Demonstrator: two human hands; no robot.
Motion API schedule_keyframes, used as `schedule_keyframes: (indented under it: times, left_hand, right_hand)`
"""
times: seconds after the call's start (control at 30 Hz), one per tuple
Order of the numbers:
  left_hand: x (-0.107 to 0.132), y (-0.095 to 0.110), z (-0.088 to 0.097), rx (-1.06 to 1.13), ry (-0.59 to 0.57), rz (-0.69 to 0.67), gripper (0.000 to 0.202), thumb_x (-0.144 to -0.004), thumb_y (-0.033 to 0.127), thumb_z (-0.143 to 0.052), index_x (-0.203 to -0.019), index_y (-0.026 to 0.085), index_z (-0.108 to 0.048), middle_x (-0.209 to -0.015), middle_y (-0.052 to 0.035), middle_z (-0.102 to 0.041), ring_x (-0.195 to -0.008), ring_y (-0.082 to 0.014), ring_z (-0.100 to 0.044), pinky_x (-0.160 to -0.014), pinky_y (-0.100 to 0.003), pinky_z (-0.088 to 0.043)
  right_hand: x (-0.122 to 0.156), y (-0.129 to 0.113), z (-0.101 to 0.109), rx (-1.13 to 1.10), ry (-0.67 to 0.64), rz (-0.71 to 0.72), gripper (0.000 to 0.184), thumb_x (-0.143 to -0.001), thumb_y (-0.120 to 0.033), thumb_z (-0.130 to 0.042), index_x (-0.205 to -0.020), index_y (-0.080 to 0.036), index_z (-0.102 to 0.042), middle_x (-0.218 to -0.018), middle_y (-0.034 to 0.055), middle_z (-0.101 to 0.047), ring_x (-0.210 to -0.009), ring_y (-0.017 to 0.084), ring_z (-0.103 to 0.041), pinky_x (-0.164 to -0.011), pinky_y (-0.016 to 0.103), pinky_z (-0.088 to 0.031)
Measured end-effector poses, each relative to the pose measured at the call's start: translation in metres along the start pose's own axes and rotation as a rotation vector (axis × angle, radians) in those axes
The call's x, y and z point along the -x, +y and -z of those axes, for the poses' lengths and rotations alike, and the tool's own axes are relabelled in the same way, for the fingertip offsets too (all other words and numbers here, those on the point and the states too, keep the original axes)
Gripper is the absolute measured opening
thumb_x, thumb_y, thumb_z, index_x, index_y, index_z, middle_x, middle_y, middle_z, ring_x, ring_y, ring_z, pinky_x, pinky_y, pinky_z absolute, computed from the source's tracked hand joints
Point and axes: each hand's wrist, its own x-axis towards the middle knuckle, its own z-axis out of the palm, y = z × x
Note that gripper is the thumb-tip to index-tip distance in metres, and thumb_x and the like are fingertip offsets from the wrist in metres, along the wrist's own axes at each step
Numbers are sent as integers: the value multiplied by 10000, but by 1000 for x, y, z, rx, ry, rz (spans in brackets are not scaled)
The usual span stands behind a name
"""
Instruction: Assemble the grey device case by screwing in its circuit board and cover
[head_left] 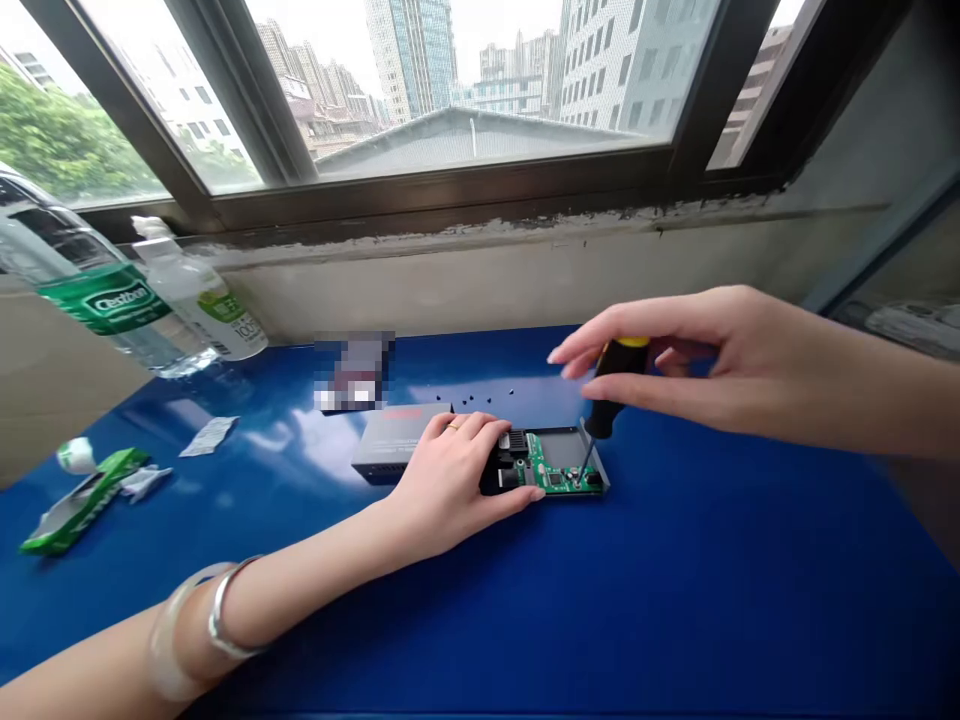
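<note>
A green circuit board (553,478) lies in an open metal tray (561,447) on the blue table. My left hand (459,475) grips the tray's left end, its thumb along the near edge and its fingers over the top, covering part of the board. Beside that hand, partly hidden behind it, is a grey metal case cover (396,440). My right hand (701,365) holds a black and yellow screwdriver (609,390) between thumb and fingers. The screwdriver tilts slightly, and its tip points down at the right part of the board.
Several small dark screws (471,400) lie loose behind the tray. A blurred-out flat object (356,370) is farther back. On the left stand a large water bottle (112,290) and a smaller bottle (199,290), near a green wrapper (82,505) and a paper slip (210,436).
</note>
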Motion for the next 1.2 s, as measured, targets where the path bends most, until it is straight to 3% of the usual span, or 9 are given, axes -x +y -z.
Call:
schedule_keyframes:
  times: [0.13, 0.23, 0.33, 0.47, 0.57, 0.77, 0.87, 1.03, 1.2]
  left_hand:
    - [0, 0, 0, -5, 3, -6, 616, -815, 630, -532, -1209, 157, -526, -1225, -118, -604, -1089, -280, -569, -1018, -473, -331]
    - [0, 0, 1, 1, 3, -4, 613, -813, 637, -528, -1196, 159, -533, -1211, -118, -610, -1073, -280, -577, -1011, -466, -338]
    - [0, 1, 2, 7, 10, -4, 604, -810, 634, -534, -1187, 162, -538, -1195, -116, -615, -1053, -279, -587, -1004, -463, -347]
    - [1, 1, 3, 13, 13, -6, 596, -812, 622, -541, -1187, 159, -541, -1184, -114, -616, -1058, -282, -590, -1006, -469, -350]
    - [2, 1, 2, 15, 20, -10, 601, -812, 628, -536, -1193, 163, -540, -1188, -115, -616, -1065, -285, -589, -1005, -473, -353]
    - [2, 1, 4, 8, 12, -8, 596, -816, 621, -536, -1187, 155, -547, -1199, -121, -613, -1075, -289, -586, -1014, -479, -351]
    - [1, 2, 4, 3, -5, -4, 615, -821, 627, -525, -1209, 151, -536, -1210, -125, -606, -1086, -292, -577, -1018, -484, -343]
    - [2, 0, 1, 0, 15, -8, 611, -815, 625, -537, -1205, 154, -538, -1217, -117, -606, -1092, -292, -575, -1017, -481, -344]
    - [2, 0, 1, 6, 21, -18, 604, -823, 619, -531, -1210, 154, -530, -1233, -114, -601, -1109, -287, -570, -1016, -471, -346]
  right_hand:
    - [-4, -2, -10, 171, 53, -71, 392, -867, -560, -482, -858, -214, -666, -629, -5, -624, -471, 103, -454, -444, 258, -335]
    - [-4, 3, -5, 68, -25, -43, 357, -925, -445, -414, -1126, -238, -624, -1084, 46, -667, -886, 191, -631, -705, 290, -488]
    - [-4, 9, 4, -142, -155, -14, 439, -918, -361, -459, -1351, -294, -488, -1325, 28, -557, -1159, 218, -556, -854, 292, -489]
    - [-6, 7, 1, -41, -22, -31, 362, -819, -516, -593, -1038, -252, -707, -909, 24, -712, -637, 137, -591, -527, 263, -434]
    - [-7, 1, -9, 210, 107, -39, 460, -872, -570, -472, -822, -177, -706, -705, 46, -664, -580, 151, -547, -569, 316, -418]
    - [-4, 3, -2, -147, -149, 32, 449, -940, -311, -432, -1384, -242, -440, -1399, 45, -488, -1264, 199, -483, -986, 309, -448]
    - [-5, 6, 1, -255, -136, 25, 441, -868, -365, -575, -1295, -256, -549, -1242, 45, -618, -1022, 182, -635, -781, 263, -530]
    - [-6, 0, -11, 157, 122, 61, 404, -886, -512, -487, -805, -190, -719, -755, 49, -662, -638, 154, -574, -588, 303, -427]
    - [0, 1, 1, 51, -98, 50, 436, -919, -366, -432, -1342, -289, -501, -1382, 28, -506, -1204, 261, -520, -897, 347, -487]
